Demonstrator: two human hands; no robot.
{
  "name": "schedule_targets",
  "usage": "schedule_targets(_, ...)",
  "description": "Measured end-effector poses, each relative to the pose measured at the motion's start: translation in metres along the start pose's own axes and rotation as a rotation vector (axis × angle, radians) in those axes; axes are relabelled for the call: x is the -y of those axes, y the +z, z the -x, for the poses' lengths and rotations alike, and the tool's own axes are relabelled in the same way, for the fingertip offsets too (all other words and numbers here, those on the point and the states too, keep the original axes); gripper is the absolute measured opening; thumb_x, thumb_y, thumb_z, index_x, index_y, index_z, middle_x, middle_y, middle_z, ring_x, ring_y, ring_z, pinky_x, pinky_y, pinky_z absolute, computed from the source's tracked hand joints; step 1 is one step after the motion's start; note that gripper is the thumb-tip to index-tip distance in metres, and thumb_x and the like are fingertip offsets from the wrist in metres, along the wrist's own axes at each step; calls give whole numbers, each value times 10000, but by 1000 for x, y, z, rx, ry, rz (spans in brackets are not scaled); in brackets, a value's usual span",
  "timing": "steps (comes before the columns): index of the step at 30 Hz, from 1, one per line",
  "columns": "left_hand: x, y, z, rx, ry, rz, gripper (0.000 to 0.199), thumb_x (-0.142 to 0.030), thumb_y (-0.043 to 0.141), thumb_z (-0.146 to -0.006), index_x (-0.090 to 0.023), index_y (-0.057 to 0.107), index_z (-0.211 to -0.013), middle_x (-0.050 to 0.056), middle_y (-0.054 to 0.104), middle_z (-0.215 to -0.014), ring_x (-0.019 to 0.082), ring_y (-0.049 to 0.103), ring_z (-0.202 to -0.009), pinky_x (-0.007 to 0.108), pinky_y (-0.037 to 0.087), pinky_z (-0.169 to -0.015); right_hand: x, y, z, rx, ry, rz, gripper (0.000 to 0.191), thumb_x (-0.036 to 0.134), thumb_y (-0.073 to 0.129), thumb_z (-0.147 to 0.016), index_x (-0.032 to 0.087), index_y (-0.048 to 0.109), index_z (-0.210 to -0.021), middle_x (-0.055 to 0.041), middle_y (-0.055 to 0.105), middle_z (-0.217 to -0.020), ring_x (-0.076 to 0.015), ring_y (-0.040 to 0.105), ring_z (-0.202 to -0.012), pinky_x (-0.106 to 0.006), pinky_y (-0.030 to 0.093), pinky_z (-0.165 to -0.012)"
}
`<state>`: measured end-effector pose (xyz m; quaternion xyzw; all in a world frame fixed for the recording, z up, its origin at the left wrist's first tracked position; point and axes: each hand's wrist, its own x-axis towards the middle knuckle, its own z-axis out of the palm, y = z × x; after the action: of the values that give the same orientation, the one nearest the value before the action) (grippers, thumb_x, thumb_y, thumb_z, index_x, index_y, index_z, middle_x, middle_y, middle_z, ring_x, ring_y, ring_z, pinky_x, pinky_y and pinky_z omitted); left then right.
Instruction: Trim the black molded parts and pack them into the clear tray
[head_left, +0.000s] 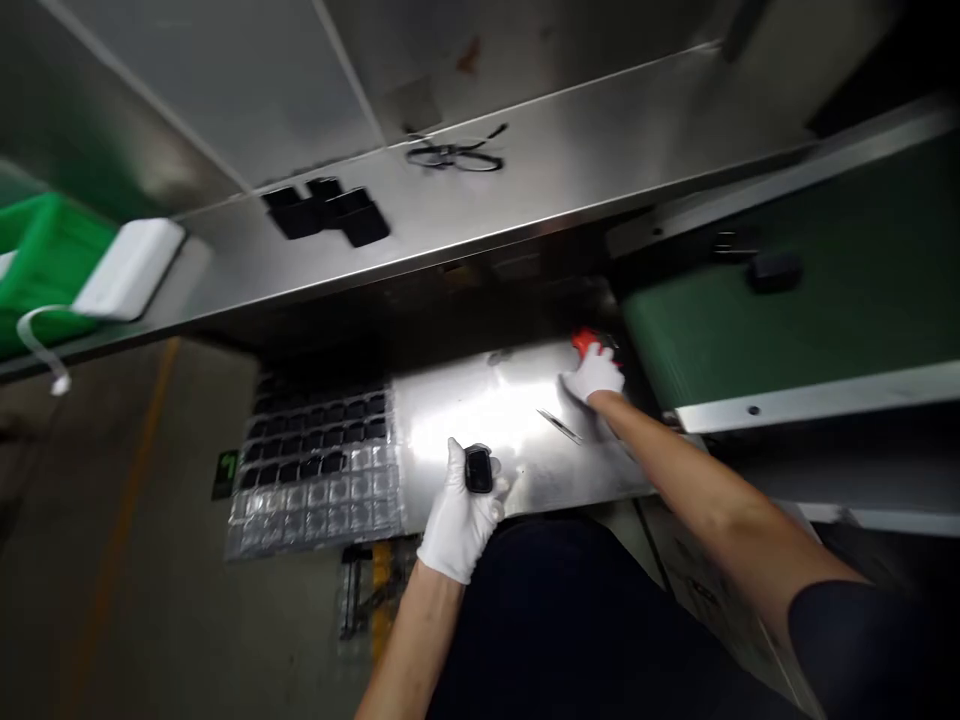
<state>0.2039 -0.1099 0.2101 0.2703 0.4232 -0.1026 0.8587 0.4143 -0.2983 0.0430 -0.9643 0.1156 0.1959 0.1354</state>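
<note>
In my left hand [459, 515], gloved in white, lies a small black square device like a smartwatch body [478, 470], its dark glossy face up. The fingers and thumb close around its edges. My right hand [596, 374], also in a white glove, reaches to the far right corner of the metal worktop [442, 500]. Its fingers are on a red object [585, 341] with dark parts beside it; blur hides what kind it is. A pair of tweezers [559, 426] lies on the worktop between the hands.
A clear compartment tray [322, 495] with rows of black pieces sits left. A green conveyor belt [825, 300] on the right carries a dark item [774, 272]. The raised metal shelf [577, 160] holds glasses [454, 157], black pads [330, 210], a white box [133, 268] and a green bin [56, 260].
</note>
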Motion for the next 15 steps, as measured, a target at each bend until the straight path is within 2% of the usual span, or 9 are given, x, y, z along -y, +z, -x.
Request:
schedule_targets(3,-6,-10,23,136,35,94,424,-532,726,-841,-194,562,-1038,8,555,-846,100,618,-663,98,388,-335,5,-4,-26,25,78,17,843,350,733,-787,13,341,-1453,-316,433,-1328,-422,569,-1192,-485,493,-963)
schedule_targets(5,-10,-17,35,199,96,64,368,-448,708,-884,-191,569,-1106,40,589,-968,101,630,-703,107,414,-355,6,-4,-29,35,120,7,783,275,724,-769,-37,395,-1407,-351,452,-1294,-421,606,-1145,-459,514,-925)
schedule_targets(7,-12,-24,45,220,167,-29,344,-350,713,-893,-193,574,-1166,79,602,-1151,113,648,-757,137,474,-405,5,-5,-20,40,147,-25,673,228,675,-787,-61,457,-1355,-366,494,-1251,-409,636,-1099,-431,531,-869)
schedule_targets(9,-14,-29,50,208,236,-124,371,-271,745,-865,-198,579,-1189,103,588,-1280,135,663,-812,162,503,-442,4,-6,0,60,149,-80,531,210,598,-827,-55,537,-1283,-333,588,-1136,-381,670,-1021,-403,540,-793)
schedule_targets(12,-16,-35,53,166,282,-225,415,-215,790,-821,-199,595,-1186,108,632,-1282,76,615,-675,172,488,-485,1,-14,50,143,84,-197,366,248,504,-885,31,664,-1132,-199,690,-871,-284,701,-765,-340,532,-654)
schedule_targets(13,-17,-36,52,145,289,-255,421,-206,800,-811,-197,606,-1185,106,649,-1274,45,579,-622,175,489,-518,-2,-20,71,171,52,-237,351,276,500,-892,73,685,-1110,-156,702,-840,-250,690,-699,-316,528,-625)
schedule_targets(15,-20,-37,50,103,297,-313,431,-200,822,-792,-191,633,-1179,108,668,-1276,32,574,-638,189,513,-626,-14,-38,117,219,-31,-329,343,322,534,-874,159,697,-1129,-89,726,-905,-206,688,-698,-273,541,-637)
